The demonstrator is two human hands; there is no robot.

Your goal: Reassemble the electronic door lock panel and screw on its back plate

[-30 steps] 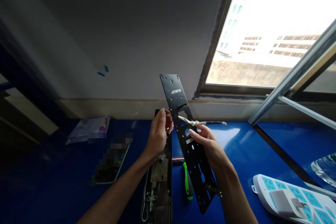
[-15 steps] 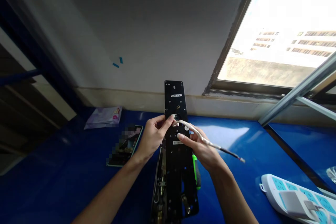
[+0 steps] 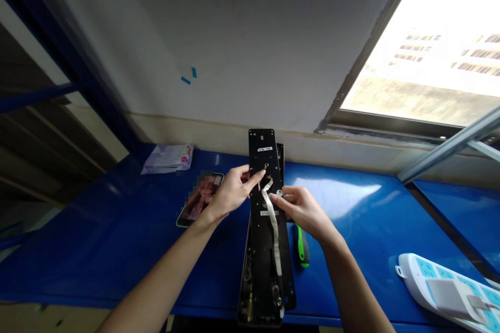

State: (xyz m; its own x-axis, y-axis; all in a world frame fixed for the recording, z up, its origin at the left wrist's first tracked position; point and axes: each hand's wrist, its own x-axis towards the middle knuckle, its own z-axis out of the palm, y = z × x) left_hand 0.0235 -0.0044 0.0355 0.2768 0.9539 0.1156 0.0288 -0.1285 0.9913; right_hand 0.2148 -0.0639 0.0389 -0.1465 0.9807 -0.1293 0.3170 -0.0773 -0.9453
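A long black metal lock plate [image 3: 262,156] lies over a lock body [image 3: 253,291] on the blue table [image 3: 117,239]. A white cable [image 3: 273,229] comes out of a hole in the plate and runs down along it. My left hand [image 3: 230,192] pinches the plate's left edge near the hole. On the plate's right edge rests my right hand [image 3: 302,210], fingers curled against it beside the cable.
A green-handled screwdriver [image 3: 301,250] lies just right of the plate. A phone [image 3: 201,197] and a pale packet [image 3: 167,158] sit to the left. A white power strip with a plug [image 3: 445,286] is at the right edge. Wall and window stand behind.
The plate was held tilted in the air; it has come down flat over the lock body. The cable, which stuck out to the right, now hangs down along the plate.
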